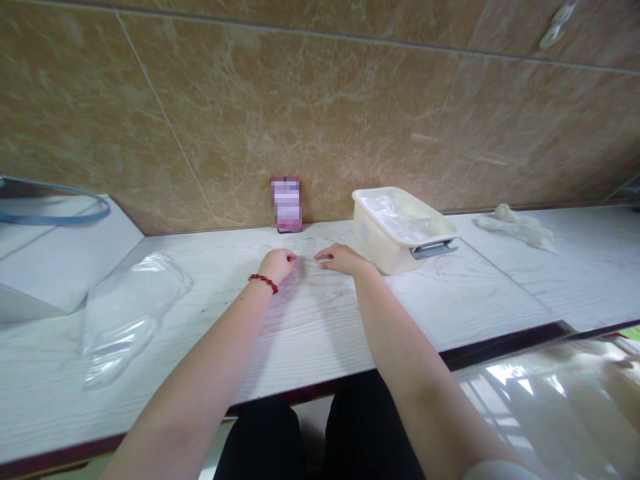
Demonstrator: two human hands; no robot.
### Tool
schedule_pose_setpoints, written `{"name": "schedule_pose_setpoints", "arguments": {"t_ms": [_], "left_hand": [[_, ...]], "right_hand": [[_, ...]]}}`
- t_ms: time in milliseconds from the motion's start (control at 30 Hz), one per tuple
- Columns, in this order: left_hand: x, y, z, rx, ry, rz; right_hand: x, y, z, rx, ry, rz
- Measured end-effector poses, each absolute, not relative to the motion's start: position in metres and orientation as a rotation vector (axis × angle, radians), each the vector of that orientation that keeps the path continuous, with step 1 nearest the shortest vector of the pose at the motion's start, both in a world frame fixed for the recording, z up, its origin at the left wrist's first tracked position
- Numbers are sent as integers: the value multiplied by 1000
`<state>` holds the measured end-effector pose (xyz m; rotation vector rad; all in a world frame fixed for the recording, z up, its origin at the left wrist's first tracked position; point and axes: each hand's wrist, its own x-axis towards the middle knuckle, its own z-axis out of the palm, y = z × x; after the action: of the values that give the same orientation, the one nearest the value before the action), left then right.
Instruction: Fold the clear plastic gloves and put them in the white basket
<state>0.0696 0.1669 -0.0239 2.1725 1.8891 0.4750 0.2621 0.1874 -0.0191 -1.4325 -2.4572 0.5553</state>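
Observation:
My left hand (280, 265), with a red bead bracelet (263, 282) on the wrist, is over the white wood-grain table (310, 333). Its fingers are closed in a pinch, and whatever is between them is too small or clear to make out. Just to the right, my right hand (341, 259) has its thumb and forefinger apart, pointing toward the left hand. A small gap separates the two hands. Behind them a phone (287, 205) leans upright on the wall. Right of my right hand stands a cream plastic bin (380, 243) holding clear plastic pieces.
Clear plastic bags (133, 307) lie flat at the left, beside a white box (65, 253) with a blue band (65, 218). A crumpled whitish plastic bag (517, 227) lies at the far right. Brown marble tiles (320, 120) close off the back.

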Motion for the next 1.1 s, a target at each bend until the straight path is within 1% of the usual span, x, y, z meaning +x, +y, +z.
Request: {"name": "schedule_pose_setpoints", "arguments": {"t_ms": [200,300,400,467,567,733,833,933,1000,1100], "left_hand": [[65,166,-19,2248,1927,374],[66,164,-15,2425,1958,313],[70,159,-13,2629,1675,121],[72,155,-13,2625,1523,-64],[72,152,-12,2520,1526,-164],[58,154,-3,2400,1570,-145],[42,157,10,2454,1647,58],[19,151,24,2481,1828,267],[6,136,30,2471,1858,256],[-5,102,29,2499,1665,191]], "right_hand": [[264,188,-19,-1438,-2462,581],[264,187,-19,-1435,-2470,576],[264,188,-19,-1447,-2474,584],[264,188,-19,-1457,-2471,599],[265,188,-19,-1470,-2469,634],[266,189,-19,-1458,-2483,665],[267,190,-20,-1453,-2476,653],[270,190,-20,-1450,-2462,630],[270,189,-17,-1462,-2460,614],[268,182,-6,-1550,-2451,555]]}}
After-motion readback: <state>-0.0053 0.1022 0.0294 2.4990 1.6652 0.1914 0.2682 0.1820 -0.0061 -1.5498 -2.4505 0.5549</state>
